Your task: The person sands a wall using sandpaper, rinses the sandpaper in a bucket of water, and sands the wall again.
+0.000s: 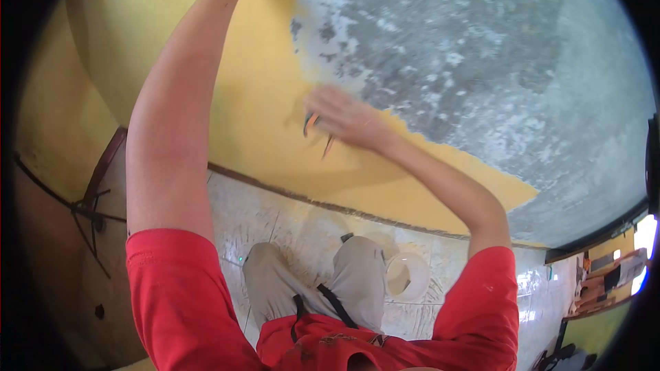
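My right hand, smeared by motion, is close to the lower yellow part of the wall, near its ragged border with the grey, patchy surface. Its fingers seem closed around a slim orange-and-black tool, of which only small parts show; I cannot make out its kind. My left arm reaches up along the yellow wall. The left hand lies beyond the top edge of the view, with only the wrist showing.
A whitish bucket stands on the tiled floor beside my knees. At the left is a dark thin-legged stand. A rack with hanging or stacked items is at the far right, with dark objects below.
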A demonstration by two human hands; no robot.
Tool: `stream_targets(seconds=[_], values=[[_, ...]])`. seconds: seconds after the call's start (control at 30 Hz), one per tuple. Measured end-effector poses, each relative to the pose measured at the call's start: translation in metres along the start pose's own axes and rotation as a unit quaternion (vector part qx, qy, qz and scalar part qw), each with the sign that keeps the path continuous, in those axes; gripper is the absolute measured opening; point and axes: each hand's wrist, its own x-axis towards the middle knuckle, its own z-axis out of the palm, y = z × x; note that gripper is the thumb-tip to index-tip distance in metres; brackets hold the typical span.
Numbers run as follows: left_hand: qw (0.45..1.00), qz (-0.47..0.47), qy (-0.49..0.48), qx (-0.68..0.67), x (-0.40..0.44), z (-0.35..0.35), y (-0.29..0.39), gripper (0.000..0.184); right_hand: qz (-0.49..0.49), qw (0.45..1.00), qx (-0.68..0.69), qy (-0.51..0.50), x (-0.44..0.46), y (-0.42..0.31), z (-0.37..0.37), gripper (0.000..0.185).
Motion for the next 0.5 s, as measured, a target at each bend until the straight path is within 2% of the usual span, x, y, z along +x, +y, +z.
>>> stream_targets(seconds=[0.1, 0.13, 0.2, 0.27, 0.33, 0.4, 0.43, 0.47, 0.5], values=[[1.000, -0.002, -0.005, -0.006, 0.006, -0.004, 0.011, 0.055, 0.077, 0.978, -0.191, 0.033, 0.012, 0.096, -0.116, 0.027], [1.000, -0.006, -0.020, -0.004, 0.007, -0.008, 0.014, 0.055, 0.099, 0.971, -0.207, 0.065, 0.014, 0.129, -0.154, 0.024], [1.000, 0.007, -0.016, -0.023, 0.013, -0.013, 0.025, 0.056, 0.227, 0.930, -0.285, 0.042, 0.015, 0.181, -0.212, 0.032], [0.999, 0.000, -0.035, -0.005, 0.014, -0.011, 0.022, 0.058, 0.218, 0.919, -0.290, 0.155, 0.040, 0.208, -0.261, 0.030], [1.000, 0.014, -0.024, -0.013, 0.015, -0.009, 0.028, 0.058, 0.221, 0.898, -0.333, 0.183, 0.042, 0.229, -0.267, 0.031], [0.999, -0.007, -0.009, -0.040, 0.007, -0.009, 0.031, 0.055, 0.230, 0.889, -0.344, 0.193, 0.045, 0.218, -0.264, 0.031], [0.996, -0.068, -0.051, 0.001, -0.010, -0.014, 0.039, 0.057, 0.244, 0.873, -0.375, 0.195, 0.043, 0.220, -0.259, 0.029], [0.996, -0.051, -0.078, 0.010, -0.035, -0.026, 0.053, 0.060, 0.243, 0.857, -0.410, 0.199, 0.042, 0.224, -0.254, 0.031], [0.990, -0.054, -0.131, 0.025, -0.061, -0.045, 0.073, 0.063, 0.195, 0.888, -0.356, 0.215, 0.043, 0.231, -0.254, 0.024]])
